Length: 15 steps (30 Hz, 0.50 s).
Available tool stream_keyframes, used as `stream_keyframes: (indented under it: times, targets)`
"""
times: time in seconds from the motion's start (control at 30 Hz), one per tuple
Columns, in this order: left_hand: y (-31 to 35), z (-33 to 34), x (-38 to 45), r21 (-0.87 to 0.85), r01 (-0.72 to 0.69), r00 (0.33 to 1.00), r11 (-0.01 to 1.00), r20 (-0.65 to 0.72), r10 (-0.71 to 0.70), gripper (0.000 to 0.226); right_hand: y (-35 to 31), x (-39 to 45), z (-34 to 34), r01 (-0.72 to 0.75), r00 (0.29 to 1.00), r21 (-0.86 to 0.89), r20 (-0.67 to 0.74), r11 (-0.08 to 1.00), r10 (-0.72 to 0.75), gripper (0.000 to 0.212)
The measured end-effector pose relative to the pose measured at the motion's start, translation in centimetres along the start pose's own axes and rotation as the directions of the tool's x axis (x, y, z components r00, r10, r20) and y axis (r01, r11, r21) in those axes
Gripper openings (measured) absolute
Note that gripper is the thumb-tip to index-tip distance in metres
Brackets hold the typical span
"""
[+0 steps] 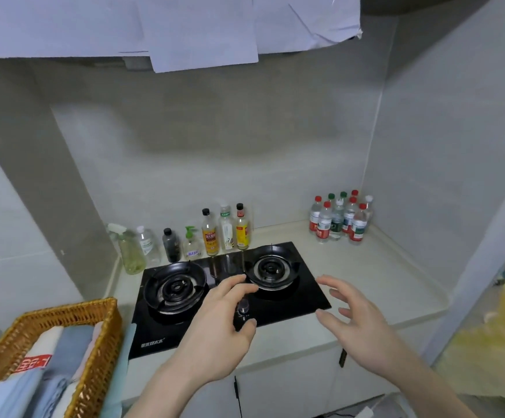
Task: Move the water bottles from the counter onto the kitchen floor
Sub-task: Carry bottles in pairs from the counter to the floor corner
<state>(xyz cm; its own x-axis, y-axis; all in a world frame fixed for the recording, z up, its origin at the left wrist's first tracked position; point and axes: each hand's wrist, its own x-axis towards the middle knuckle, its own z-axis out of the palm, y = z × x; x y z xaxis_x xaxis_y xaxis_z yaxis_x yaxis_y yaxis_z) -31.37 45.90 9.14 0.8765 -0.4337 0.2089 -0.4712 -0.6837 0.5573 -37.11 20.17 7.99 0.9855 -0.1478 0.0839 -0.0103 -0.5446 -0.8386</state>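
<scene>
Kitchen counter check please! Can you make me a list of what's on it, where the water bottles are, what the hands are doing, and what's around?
Surface: pale counter with a black two-burner stove.
Job's things: water bottles clustered upright in the back right corner, none moved yet.
Clutter: condiment bottles and a spray bottle along the back wall.
Hands: left hand and right hand open above the stove front, holding nothing.
Cables: nothing seen.
Surroundings: wicker basket of folded cloths at left; paper sheets overhead.
</scene>
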Motion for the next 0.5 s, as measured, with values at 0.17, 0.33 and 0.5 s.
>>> stream_keyframes:
  times: [0.17,0.33,0.5]
  targets:
    - [1.0,3.0,7.0,-0.005,0.04,0.999,0.999,-0.024,-0.04,0.052,2.9,6.9,-3.7,-0.001,0.999,0.016,0.047,1.0,0.0,0.048]
    - [2.4,5.7,13.2,-0.02,0.083,0.996,0.996,-0.044,-0.084,0.054,5.8,13.6,-7.2,0.007,0.995,0.006,0.097,1.0,-0.007,0.047]
    - [2.1,7.4,17.8,-0.027,0.123,0.992,0.992,-0.034,-0.123,0.055,7.5,19.3,-9.2,-0.003,0.991,0.014,0.13,1.0,0.001,0.046]
